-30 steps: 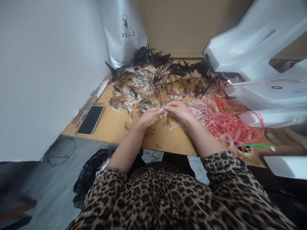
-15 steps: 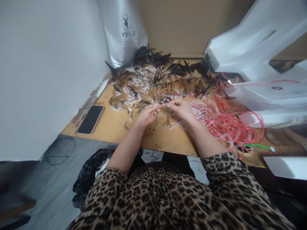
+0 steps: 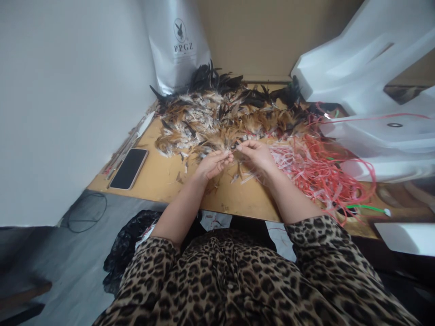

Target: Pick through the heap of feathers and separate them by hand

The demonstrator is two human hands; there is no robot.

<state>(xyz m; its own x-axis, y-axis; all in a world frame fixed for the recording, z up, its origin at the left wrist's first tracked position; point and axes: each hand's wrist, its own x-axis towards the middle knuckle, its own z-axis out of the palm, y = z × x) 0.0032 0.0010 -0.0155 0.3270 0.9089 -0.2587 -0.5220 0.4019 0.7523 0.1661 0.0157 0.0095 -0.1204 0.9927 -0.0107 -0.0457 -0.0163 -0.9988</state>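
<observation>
My left hand (image 3: pixel 216 165) is closed in a pinch, and a tuft of brown feathers (image 3: pixel 224 139) fans up from its fingertips. Close beside it, my right hand (image 3: pixel 257 155) pinches thumb to forefinger at the base of the tuft. A small dark bit (image 3: pixel 234 146) shows between the two hands; what the right fingers hold is too small to make out. Beyond both hands spreads a heap of brown, white and black feathers (image 3: pixel 197 113). A tangle of red and pale plastic strips (image 3: pixel 322 174) lies beside my right forearm.
A phone (image 3: pixel 129 169) lies at the left of the wooden table (image 3: pixel 166 181). A silvery printed bag (image 3: pixel 181 63) stands behind the feathers. White plastic stools or chairs (image 3: pixel 340 59) crowd the right side. A black plastic bag (image 3: pixel 125 249) sits on the floor.
My left hand has shifted slightly right, closer to the right fingertips, and its fingers have turned a little. The right hand stays nearly in place.
</observation>
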